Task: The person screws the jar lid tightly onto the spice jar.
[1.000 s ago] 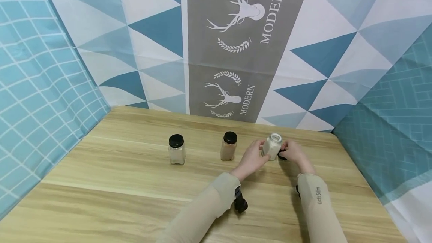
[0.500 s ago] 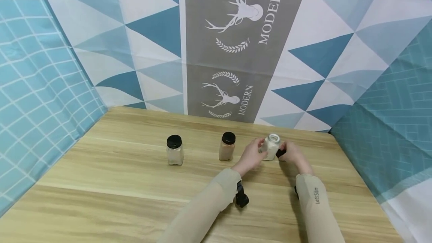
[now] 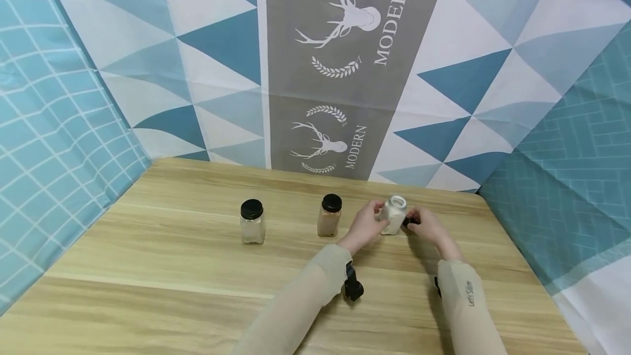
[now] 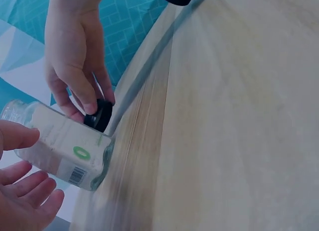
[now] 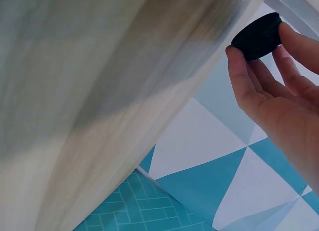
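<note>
An uncapped clear glass jar (image 3: 394, 216) with pale contents stands at the right part of the table. My left hand (image 3: 363, 227) holds it, the thumb on one side and the fingers on the other. A label with a green ring and a barcode shows on the jar (image 4: 67, 146) in the left wrist view. Just right of the jar, my right hand (image 3: 430, 228) pinches a black round lid (image 5: 258, 37) between thumb and fingertips. The lid (image 4: 99, 115) is tilted on edge beside the jar in the left wrist view.
A jar with a black lid and brownish contents (image 3: 329, 216) stands left of my left hand. Farther left is another black-lidded jar (image 3: 252, 222) with pale contents. The wooden table (image 3: 162, 267) meets patterned cloth walls (image 3: 315, 70) at the back and sides.
My right hand has taken hold of the black lid and raised it slightly from the table. The left hand stays on the jar. The head view has shifted a little.
</note>
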A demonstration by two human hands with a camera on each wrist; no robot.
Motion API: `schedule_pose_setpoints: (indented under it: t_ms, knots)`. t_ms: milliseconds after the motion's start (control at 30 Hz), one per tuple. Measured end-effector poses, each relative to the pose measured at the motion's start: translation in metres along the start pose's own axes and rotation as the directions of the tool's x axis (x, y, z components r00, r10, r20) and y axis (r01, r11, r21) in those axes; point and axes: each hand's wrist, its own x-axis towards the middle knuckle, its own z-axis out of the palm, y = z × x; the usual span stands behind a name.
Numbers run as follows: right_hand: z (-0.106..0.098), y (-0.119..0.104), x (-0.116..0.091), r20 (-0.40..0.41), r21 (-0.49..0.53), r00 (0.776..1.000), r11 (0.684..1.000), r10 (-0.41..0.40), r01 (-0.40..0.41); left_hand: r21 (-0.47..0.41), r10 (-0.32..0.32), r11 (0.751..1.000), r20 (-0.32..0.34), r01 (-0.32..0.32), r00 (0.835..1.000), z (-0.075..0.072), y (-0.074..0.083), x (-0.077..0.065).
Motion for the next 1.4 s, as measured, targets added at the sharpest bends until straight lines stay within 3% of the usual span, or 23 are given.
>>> schedule_pose_setpoints:
  t_ms: [133,267,400,633,867,1167,1400]
  knots:
    - [-0.001,-0.001,-0.006,-0.018,0.079,1.000,0.997,-0.007,0.008,0.027,-0.001,1.000,0.007,0.001,1.000,0.001,0.001,0.001]
    - [-0.005,-0.005,-0.009,-0.068,0.194,0.998,0.981,0.004,0.009,0.006,0.005,1.000,0.027,-0.005,1.000,0.000,0.001,0.002]
    - [-0.009,-0.011,-0.011,-0.128,0.233,0.992,0.972,0.014,0.016,-0.026,0.012,1.000,0.043,-0.011,0.999,-0.001,-0.001,0.004]
    - [-0.008,-0.020,-0.012,-0.223,0.189,0.975,0.980,-0.022,0.065,-0.022,0.031,0.999,0.053,-0.030,0.998,0.000,-0.003,0.007]
    - [-0.010,-0.028,-0.012,-0.337,0.177,0.938,0.973,-0.079,0.146,0.025,0.027,0.999,0.058,-0.028,0.998,0.001,-0.005,0.010]
    - [-0.005,-0.034,-0.011,-0.346,0.105,0.897,0.939,-0.275,0.328,0.016,0.023,1.000,0.079,-0.024,0.997,0.000,-0.010,0.011]
    - [-0.002,-0.035,-0.010,-0.347,0.073,0.874,0.920,-0.339,0.386,-0.001,0.037,0.999,0.101,-0.038,0.994,-0.002,-0.013,0.013]
